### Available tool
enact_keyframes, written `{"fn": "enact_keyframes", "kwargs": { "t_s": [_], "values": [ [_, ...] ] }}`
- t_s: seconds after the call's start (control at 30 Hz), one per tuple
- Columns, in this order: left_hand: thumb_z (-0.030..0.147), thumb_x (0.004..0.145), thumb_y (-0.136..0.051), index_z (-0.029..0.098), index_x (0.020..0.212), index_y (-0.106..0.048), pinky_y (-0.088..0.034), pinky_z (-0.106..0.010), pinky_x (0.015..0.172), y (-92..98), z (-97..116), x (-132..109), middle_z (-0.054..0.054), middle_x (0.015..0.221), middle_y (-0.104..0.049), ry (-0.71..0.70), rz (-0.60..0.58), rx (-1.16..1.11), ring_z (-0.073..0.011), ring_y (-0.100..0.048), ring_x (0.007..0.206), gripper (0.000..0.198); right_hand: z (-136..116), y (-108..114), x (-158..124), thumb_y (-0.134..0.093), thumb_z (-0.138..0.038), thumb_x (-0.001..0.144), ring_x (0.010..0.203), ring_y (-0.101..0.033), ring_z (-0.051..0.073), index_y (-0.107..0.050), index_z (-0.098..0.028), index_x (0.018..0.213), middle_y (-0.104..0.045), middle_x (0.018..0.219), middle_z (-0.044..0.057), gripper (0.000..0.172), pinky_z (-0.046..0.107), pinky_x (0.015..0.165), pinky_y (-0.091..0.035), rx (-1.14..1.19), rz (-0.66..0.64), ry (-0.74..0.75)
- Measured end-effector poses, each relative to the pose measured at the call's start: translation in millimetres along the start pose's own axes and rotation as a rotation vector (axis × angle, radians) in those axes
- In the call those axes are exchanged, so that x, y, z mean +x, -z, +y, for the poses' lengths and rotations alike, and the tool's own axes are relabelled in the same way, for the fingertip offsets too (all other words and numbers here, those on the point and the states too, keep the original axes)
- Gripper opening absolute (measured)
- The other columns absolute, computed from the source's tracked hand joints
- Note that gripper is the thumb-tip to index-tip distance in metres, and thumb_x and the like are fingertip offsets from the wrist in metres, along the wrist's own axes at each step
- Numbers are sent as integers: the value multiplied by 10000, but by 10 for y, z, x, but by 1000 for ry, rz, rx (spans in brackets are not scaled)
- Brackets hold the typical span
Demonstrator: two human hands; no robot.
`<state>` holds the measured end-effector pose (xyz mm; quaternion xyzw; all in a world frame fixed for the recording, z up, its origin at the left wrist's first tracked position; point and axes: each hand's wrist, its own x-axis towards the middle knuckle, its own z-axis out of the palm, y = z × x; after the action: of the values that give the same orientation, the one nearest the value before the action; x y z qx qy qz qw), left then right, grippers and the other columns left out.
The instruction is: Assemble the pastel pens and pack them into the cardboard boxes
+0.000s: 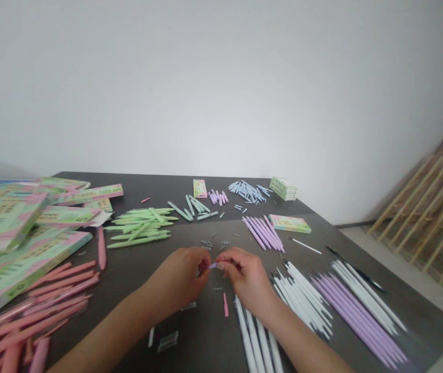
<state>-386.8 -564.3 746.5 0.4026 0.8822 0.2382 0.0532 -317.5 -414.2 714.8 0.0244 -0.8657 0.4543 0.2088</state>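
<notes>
Both hands work close together near the middle of the table point(128, 267). I read the left hand point(180, 280) and the right hand point(248, 282) as pinched narrow, thumbs and forefingers closed on one small lilac piece point(213, 265) that bridges the gap between them. That piece lies with its long axis across my view, from 9 o'clock to 3 o'clock, one end in each set of fingertips. Neither hand is nearer than the other, since both touch it. It seems to be held just above the table, though its exact shape is too small and blurred for me to make out.

I take the piece as the centre of the dial, with 12 o'clock toward the wall. A scatter of small metal bits point(208, 242) lies just beyond at 12 o'clock. Green barrels point(139, 230) sit at 10 o'clock and lilac barrels point(262, 232) at 1 o'clock. A fan of white tubes point(303, 298) lies at 4 o'clock near the right wrist, with longer lilac tubes point(357, 316) further out the same way. A short pink piece point(225, 304) lies at 5 o'clock, just beside the right hand but apart from it. Pink pens point(54, 295) are heaped at 8 o'clock, and flat printed boxes point(15, 233) are stacked at 9 o'clock, well apart from either hand
</notes>
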Motion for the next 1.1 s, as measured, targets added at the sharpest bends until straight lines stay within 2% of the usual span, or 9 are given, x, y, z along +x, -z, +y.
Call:
{"fn": "enact_keyframes", "kwargs": {
  "t_s": [0.3, 0.43, 0.53, 0.67, 0.8, 0.97, 1.1],
  "values": [
    [196, 764, -446, 191, 713, -604, -283, -238, 528, -27, 45, -47, -11, 641, -617, -11, 21, 37, -129, -523, 559, 166, 1, -34, -1, -513, -195, 838, 567, -521, 115, -620, -167, 669, -557, 582, -20, 202, 206, 538, -330, -59, -38, -115],
    [227, 765, -448, 203, 703, -607, -285, -242, 530, -4, 12, -41, -16, 646, -628, -13, -2, 55, -141, -534, 570, 172, -6, -33, -9, -477, -263, 872, 515, -483, 108, -559, -172, 595, -516, 527, -29, 303, 207, 502, -289, -127, -54, -81],
    [235, 724, -483, 224, 676, -620, -289, -251, 539, 76, -167, -34, -19, 673, -648, 18, -54, 103, -163, -549, 600, 146, 8, 33, 15, -478, -255, 873, 541, -488, 113, -548, -178, 590, -532, 555, -22, 302, 210, 517, -287, -200, -17, -33],
    [179, 615, -543, 210, 583, -626, -284, -259, 522, 170, -582, -9, -48, 656, -649, 101, -82, 147, -192, -555, 602, 94, 65, 176, 77, -487, -253, 869, 556, -503, 126, -583, -182, 670, -557, 588, -13, 232, 217, 532, -308, -240, 92, -71],
    [134, 573, -536, 207, 525, -627, -269, -264, 489, 114, -869, 42, -57, 572, -626, 128, -95, 148, -201, -541, 546, 126, 102, 243, 108, -504, -235, 860, 598, -528, 141, -601, -184, 714, -587, 643, 0, 183, 226, 560, -327, -292, 142, -41],
    [116, 573, -523, 204, 515, -633, -273, -257, 465, 4, -903, 66, -46, 549, -640, 109, -201, 138, -200, -562, 522, 152, 112, 229, 105, -509, -192, 855, 681, -558, 158, -613, -183, 738, -612, 712, 13, 157, 237, 620, -352, -357, 135, 14],
    [170, 599, -558, 191, 561, -635, -307, -262, 476, 94, -842, 56, -52, 581, -651, 98, -216, 166, -218, -581, 559, 88, 128, 234, 113, -511, -192, 855, 683, -564, 161, -617, -184, 747, -616, 718, 14, 152, 243, 623, -357, -370, 151, 15]
  ]
}}
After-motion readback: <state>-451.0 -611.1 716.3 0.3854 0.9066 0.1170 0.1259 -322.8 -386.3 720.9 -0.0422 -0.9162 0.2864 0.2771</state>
